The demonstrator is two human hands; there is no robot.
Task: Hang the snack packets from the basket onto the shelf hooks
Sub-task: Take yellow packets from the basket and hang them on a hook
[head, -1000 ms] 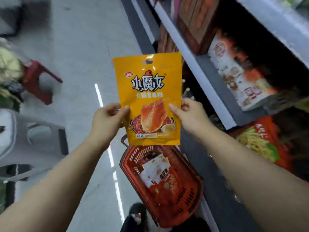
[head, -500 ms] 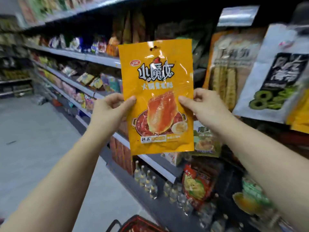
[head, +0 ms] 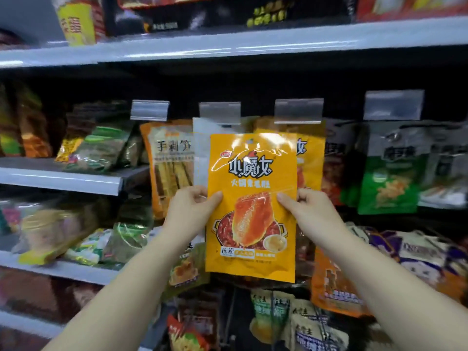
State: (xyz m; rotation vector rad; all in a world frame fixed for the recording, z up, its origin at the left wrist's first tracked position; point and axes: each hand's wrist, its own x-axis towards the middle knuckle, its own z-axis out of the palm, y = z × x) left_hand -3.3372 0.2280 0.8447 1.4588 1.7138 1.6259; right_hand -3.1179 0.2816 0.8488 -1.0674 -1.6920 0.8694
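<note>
Both hands pinch the orange packet (head: 250, 206) upright: left hand (head: 191, 212) on its left edge, right hand (head: 305, 214) on its right. Its hang hole (head: 250, 141) sits on top, just below and left of the matching packets' hook tag (head: 298, 110).

Counts, head view:

- Hands: two — left hand (head: 191, 211), right hand (head: 307, 214).
- Held yellow packet (head: 252, 206): one.
- Matching yellow packet (head: 310, 160) hanging behind it: one visible; any further behind cannot be told.
- Clear price-tag holders (head: 219, 113) along the hook row: four.
- Bamboo-shoot packet (head: 172, 160), orange, at the left end of the hook row: one in front.
- White packet (head: 201, 138) behind the held one: one.
- Green packet (head: 388, 183) toward the right end: one.
- Shelf edges (head: 228, 46) — four levels visible at the left side; loose packets on them too blurred to count.
</note>
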